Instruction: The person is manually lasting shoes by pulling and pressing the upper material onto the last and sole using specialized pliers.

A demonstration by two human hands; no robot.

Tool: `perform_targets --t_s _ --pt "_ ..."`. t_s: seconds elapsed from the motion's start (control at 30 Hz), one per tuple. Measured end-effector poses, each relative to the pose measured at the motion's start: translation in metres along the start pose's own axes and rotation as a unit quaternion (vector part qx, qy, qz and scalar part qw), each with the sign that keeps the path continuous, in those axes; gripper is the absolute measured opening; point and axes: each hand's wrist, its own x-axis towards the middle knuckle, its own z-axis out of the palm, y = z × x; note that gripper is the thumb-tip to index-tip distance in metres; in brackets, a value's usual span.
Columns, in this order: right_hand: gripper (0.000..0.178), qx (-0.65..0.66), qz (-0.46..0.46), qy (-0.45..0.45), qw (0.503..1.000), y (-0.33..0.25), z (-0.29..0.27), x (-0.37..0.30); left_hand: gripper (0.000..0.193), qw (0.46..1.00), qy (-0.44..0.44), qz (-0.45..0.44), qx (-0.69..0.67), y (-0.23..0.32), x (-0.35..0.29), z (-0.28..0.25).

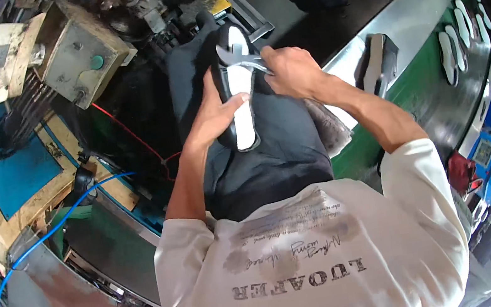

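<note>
A black shoe (244, 125) lies lengthwise over my lap, its long white insole board or sole face turned up. My left hand (212, 113) grips it from the left side, with the thumb pressed on the white face and the other fingers along the dark edge, partly hidden. My right hand (293, 70) is closed around a grey metal tool with a curved beak, which looks like pincers (237, 58). The tool's head lies over the upper part of the white face; I cannot tell whether it touches. Its handle mostly disappears inside my right fist.
On the right runs a green conveyor belt (421, 95) with metal edges, carrying several white sole pieces (448, 58). Another shoe (377, 64) rests on its near border. A greasy machine (141, 10) stands ahead, a control box (79, 61) to the left. A blue hose (64, 215) crosses the left side.
</note>
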Motion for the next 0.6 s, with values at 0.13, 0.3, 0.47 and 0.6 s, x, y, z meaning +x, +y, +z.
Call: perform_targets --t_s 0.13,0.3,0.47,0.6 --pt "0.027 0.083 -0.035 0.099 0.991 -0.009 0.011 -0.012 0.099 0.999 -0.007 0.022 -0.042 0.012 -0.004 0.004" --pt "0.031 0.053 -0.044 0.096 0.993 -0.013 0.009 -0.015 0.103 0.996 0.041 -0.031 -0.066 -0.011 -0.006 0.0" --pt "0.031 -0.014 0.006 0.007 1.0 0.001 0.056 -0.021 0.106 0.989 0.012 -0.067 -0.131 0.004 -0.01 -0.002" --pt "0.038 0.059 0.105 0.063 0.991 0.054 0.092 -0.086 0.1 0.997 0.04 -0.002 -0.066 0.002 -0.007 0.003"
